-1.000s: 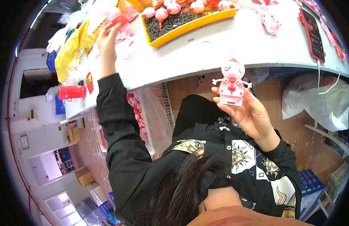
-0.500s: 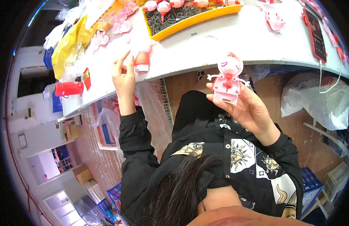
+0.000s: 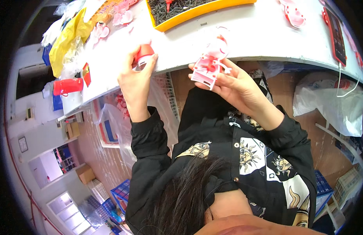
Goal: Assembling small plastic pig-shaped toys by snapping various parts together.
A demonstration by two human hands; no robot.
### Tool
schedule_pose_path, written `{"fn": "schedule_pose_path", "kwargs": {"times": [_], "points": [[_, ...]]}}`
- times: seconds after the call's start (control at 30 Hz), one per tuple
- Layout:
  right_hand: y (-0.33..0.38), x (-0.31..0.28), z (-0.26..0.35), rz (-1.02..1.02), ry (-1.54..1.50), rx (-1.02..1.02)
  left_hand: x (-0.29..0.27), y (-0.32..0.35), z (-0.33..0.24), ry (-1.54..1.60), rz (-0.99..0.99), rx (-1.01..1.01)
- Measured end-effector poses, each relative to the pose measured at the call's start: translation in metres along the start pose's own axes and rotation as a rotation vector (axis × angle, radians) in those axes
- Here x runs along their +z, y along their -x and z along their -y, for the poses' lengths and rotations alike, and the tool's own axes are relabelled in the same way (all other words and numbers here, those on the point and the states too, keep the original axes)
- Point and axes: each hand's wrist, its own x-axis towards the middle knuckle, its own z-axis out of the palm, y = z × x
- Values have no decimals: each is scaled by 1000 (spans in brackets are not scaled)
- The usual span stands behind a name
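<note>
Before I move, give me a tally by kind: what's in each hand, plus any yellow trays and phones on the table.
Pink toy figure in the right hand: 1
Red-and-white part in the left hand: 1
Yellow tray: 1
Phone: 1
Total: 4

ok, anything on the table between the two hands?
No: in the head view, only a bare strip of white tabletop shows between the left hand, gripping a red piece, and the right hand, holding a pink figure.
</note>
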Motion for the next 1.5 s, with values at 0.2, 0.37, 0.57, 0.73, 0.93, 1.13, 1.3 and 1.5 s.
{"fn": "schedule_pose_path", "kwargs": {"times": [0.2,0.37,0.57,0.73,0.93,1.13,1.3,1.5], "points": [[-15,-1,-16,47,73,-29,-4,17,0,505,-112,-71],[-13,9,-18,8,98,-61,-4,55,-48,953,47,23],[-9,28,-18,-51,132,-262,6,60,-52,1198,121,26],[-11,26,-20,-20,187,-317,9,61,-50,1137,136,41],[-15,23,-25,-8,245,-398,10,61,-53,1187,124,-2],[-16,20,-25,-28,306,-414,10,65,-59,1041,110,-22],[-12,15,-17,-62,406,-360,14,65,-62,919,172,18],[-15,9,-24,-115,504,-523,19,65,-58,866,193,29]]}}
